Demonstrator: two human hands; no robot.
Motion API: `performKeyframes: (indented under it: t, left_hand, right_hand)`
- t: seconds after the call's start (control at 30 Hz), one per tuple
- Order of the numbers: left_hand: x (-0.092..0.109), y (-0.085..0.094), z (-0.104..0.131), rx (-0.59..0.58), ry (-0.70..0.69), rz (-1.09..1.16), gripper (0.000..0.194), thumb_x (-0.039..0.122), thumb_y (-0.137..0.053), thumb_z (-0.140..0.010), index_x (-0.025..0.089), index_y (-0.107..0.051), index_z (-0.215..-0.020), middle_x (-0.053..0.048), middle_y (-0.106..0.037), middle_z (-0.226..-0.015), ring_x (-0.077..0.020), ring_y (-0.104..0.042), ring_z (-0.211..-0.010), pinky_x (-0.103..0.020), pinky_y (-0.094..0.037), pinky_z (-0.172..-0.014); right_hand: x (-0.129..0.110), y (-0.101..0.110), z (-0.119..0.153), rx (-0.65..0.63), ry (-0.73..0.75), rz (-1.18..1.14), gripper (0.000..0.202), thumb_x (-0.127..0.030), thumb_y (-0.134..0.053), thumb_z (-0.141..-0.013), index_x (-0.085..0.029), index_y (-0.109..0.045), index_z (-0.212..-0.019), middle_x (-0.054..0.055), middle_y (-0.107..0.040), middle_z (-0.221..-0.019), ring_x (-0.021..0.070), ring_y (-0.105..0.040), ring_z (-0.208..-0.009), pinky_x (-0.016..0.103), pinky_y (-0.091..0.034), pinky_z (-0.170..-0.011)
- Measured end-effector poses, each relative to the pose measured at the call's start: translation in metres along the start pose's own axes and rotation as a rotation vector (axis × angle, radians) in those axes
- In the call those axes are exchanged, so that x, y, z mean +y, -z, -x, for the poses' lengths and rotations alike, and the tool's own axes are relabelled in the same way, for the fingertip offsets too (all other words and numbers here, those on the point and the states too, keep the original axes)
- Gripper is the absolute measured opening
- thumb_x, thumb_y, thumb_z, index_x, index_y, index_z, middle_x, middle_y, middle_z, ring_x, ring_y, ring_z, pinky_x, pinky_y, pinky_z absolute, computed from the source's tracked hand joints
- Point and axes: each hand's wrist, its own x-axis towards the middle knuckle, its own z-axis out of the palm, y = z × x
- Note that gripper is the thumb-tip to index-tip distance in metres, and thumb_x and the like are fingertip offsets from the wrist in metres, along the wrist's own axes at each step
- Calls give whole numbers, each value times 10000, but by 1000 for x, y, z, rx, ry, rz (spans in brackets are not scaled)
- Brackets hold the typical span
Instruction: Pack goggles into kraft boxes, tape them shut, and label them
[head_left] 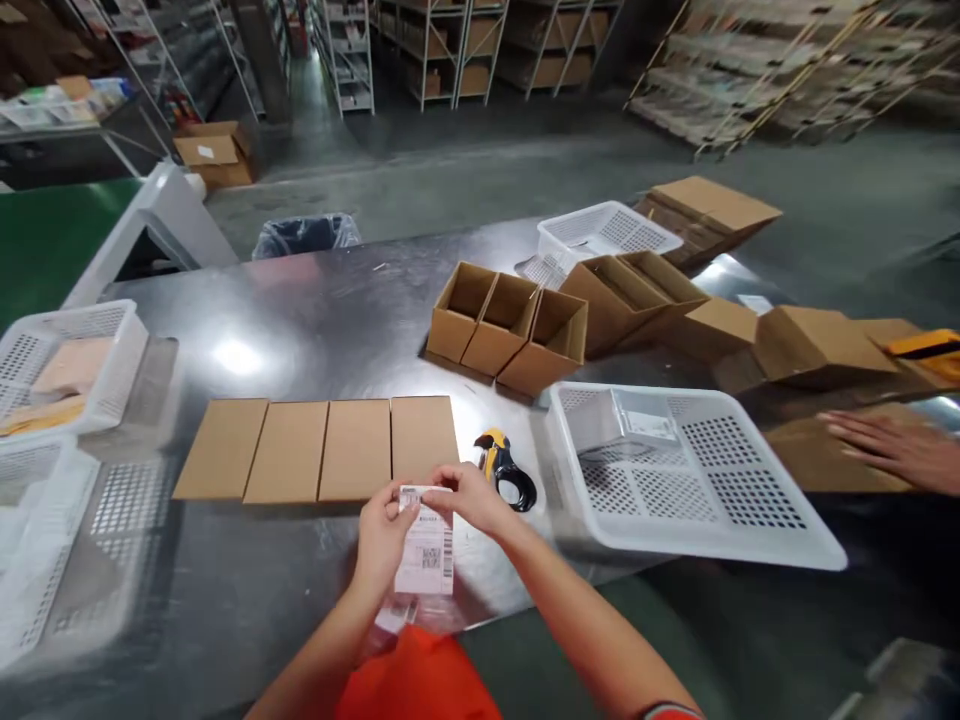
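Observation:
Both hands pinch the top edge of a white printed shipping label (pixel 420 555) that bears a QR code and barcodes. My left hand (pixel 382 530) grips its upper left, and my right hand (pixel 461 495) has thumb and finger closed at its upper right. Just beyond them, several closed brown cardboard boxes (pixel 289 450) stand side by side in a row. To the right of my right hand lies a yellow and black tape dispenser or scanner (pixel 499 465); its exact kind is unclear. Part of another label (pixel 397 612) shows beneath the held one.
A white perforated basket (pixel 750 540) with a clear package (pixel 622 425) sits at right. Three open boxes (pixel 506 320) stand behind, with more cartons (pixel 817 350) rightward. White baskets (pixel 124 340) line the left side. A co-worker's hand (pixel 892 450) rests on cardboard at far right.

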Motion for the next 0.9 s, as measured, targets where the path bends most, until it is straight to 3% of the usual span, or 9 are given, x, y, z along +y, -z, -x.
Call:
performKeyframes:
  t: [0.07, 0.13, 0.27, 0.37, 0.47, 0.57, 0.7, 0.8, 0.9]
  left_hand:
    - [6, -2, 0, -66, 55, 45, 454, 396, -808, -601, 141, -653, -944, -52, -711, -698, -181, -652, -612, -272, -493, -602]
    - [9, -3, -1, -90, 78, 42, 381, 421, -795, -621, 129, -660, -824, -56, -706, -687, -166, -634, -585, -260, -479, -584]
    - [1, -6, -5, -7, 15, -29, 360, 460, -768, -654, 125, -655, -723, -32, -670, -627, -143, -589, -546, -237, -438, -540]
    - [-10, -8, -9, 70, -55, -97, 394, 517, -731, -680, 131, -651, -682, -21, -642, -601, -132, -559, -533, -226, -407, -511]
    - [-26, -5, -13, 142, -41, -124, 457, 594, -705, -667, 144, -633, -642, -15, -620, -571, -131, -545, -516, -225, -391, -484]
    - [-44, 1, -10, 167, 46, -113, 463, 592, -754, -604, 146, -632, -639, -17, -624, -572, -143, -565, -533, -227, -399, -486]
    - [-72, -1, 3, 125, 203, 38, 487, 552, -813, -523, 134, -654, -716, -50, -676, -656, -184, -619, -596, -279, -468, -570]
    - [-90, -6, 14, 120, 296, 58, 513, 584, -805, -487, 135, -631, -665, -52, -657, -606, -193, -612, -579, -305, -472, -583]
    - [-100, -3, 27, 120, 353, 15, 508, 570, -828, -418, 146, -586, -558, -27, -602, -518, -176, -570, -531, -286, -434, -538]
  right_hand:
    - [-2, 0, 5, 75, 67, 10, 264, -398, -775, -615, -174, -649, -675, -31, -582, -588, 114, -508, -544, 228, -397, -490]
    - [-3, -2, 12, 163, 131, 20, 221, -360, -776, -623, -177, -669, -688, -17, -595, -645, 127, -528, -596, 241, -417, -534]
    - [2, -8, 19, 317, 218, 60, 197, -376, -762, -664, -191, -695, -657, 9, -595, -675, 146, -538, -643, 259, -426, -568]
    - [11, -8, 11, 361, 273, 96, 225, -413, -762, -669, -193, -719, -658, 30, -611, -719, 153, -548, -659, 267, -434, -572]
    - [20, 1, -14, 405, 249, 190, 252, -433, -754, -664, -183, -729, -667, 40, -641, -736, 149, -548, -631, 276, -442, -564]
    - [25, 18, -56, 487, 189, 287, 245, -419, -720, -689, -175, -733, -710, 35, -651, -720, 162, -553, -647, 300, -456, -616]
    - [28, 38, -115, 609, 180, 385, 199, -394, -736, -662, -200, -735, -709, 72, -641, -1012, 259, -544, -998, 409, -408, -887]
    - [34, 44, -144, 661, 157, 457, 189, -400, -718, -676, -212, -726, -687, 88, -599, -1128, 329, -472, -1134, 498, -336, -965]
    - [45, 45, -153, 664, 143, 502, 302, -411, -678, -717, -212, -722, -939, 116, -567, -1197, 346, -473, -1145, 503, -369, -941]
